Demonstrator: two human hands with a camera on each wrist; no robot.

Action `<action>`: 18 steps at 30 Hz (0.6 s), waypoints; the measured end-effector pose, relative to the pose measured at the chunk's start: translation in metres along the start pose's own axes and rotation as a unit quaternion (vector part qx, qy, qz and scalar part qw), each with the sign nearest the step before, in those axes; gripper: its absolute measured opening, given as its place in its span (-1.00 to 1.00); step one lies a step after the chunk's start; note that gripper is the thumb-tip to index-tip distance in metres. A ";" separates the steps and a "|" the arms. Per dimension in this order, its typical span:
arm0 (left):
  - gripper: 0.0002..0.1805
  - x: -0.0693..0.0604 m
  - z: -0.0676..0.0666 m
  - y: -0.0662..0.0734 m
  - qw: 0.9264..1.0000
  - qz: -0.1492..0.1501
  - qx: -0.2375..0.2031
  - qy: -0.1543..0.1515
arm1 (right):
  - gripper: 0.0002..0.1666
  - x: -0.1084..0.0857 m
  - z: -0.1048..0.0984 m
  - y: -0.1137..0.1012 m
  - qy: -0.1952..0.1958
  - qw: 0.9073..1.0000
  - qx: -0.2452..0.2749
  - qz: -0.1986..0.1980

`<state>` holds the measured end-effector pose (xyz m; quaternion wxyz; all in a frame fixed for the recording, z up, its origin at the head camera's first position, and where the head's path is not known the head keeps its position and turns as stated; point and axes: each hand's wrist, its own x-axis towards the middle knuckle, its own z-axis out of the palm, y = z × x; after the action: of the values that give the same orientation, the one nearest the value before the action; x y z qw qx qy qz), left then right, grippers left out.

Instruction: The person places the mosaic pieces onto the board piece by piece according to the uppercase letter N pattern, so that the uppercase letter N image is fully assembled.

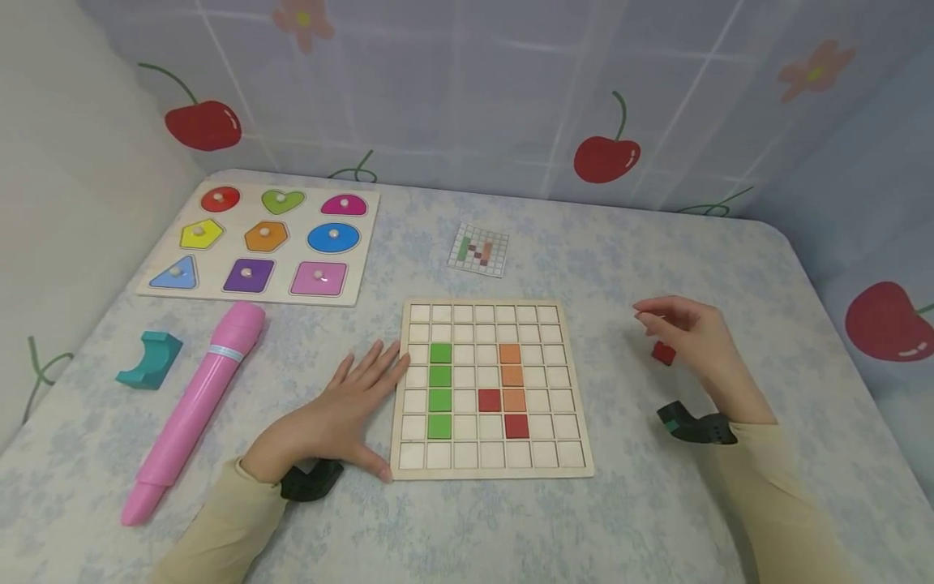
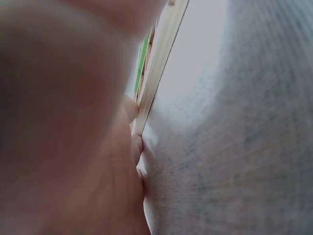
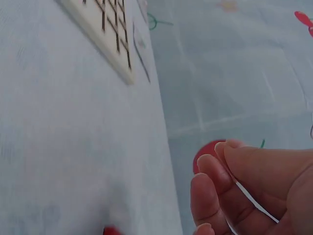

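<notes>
My left hand (image 1: 343, 414) lies with fingers spread against the left side of a wooden grid board (image 1: 483, 470). Its fingertips touch the board's edge. In the grid sit green tiles (image 1: 440, 376), orange tiles (image 1: 512, 375) and two red tiles (image 1: 516, 426). To the board's right, my right hand (image 1: 693, 337) hovers over the table, fingers loosely bent and thumb near the index finger. No tile shows between its fingertips in the right wrist view. A loose red tile (image 1: 663, 352) is just below this hand, and also at that view's bottom edge.
A small pattern card (image 1: 477, 250) lies behind the board. At the back left is a knobbed shape puzzle (image 1: 363, 243). A pink toy microphone (image 1: 193, 414) and a teal curved block (image 1: 155, 360) lie left of my left hand. A cherry-print curtain (image 1: 467, 97) hangs behind the table.
</notes>
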<state>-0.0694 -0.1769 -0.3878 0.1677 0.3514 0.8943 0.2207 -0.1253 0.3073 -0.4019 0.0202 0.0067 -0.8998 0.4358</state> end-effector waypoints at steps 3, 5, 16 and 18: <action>0.51 0.000 0.000 0.000 1.000 -0.001 0.003 0.002 | -0.42 -0.007 -0.016 0.018 0.005 0.998 -0.044 0.040; 0.52 0.000 0.001 -0.001 1.000 -0.002 0.006 0.002 | -0.44 -0.015 -0.023 0.019 0.002 0.995 -0.070 0.067; 0.52 0.000 0.002 -0.002 1.000 -0.003 0.005 0.000 | -0.57 -0.036 -0.027 -0.012 -0.047 0.987 -0.152 0.021; 0.52 0.000 0.002 -0.002 1.000 -0.003 0.006 -0.001 | -0.62 -0.037 -0.025 -0.012 -0.044 0.986 -0.159 0.006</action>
<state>-0.0696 -0.1777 -0.3907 0.1675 0.3499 0.8965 0.2141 -0.0875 0.3198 -0.3785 -0.0216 0.0173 -0.9577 0.2865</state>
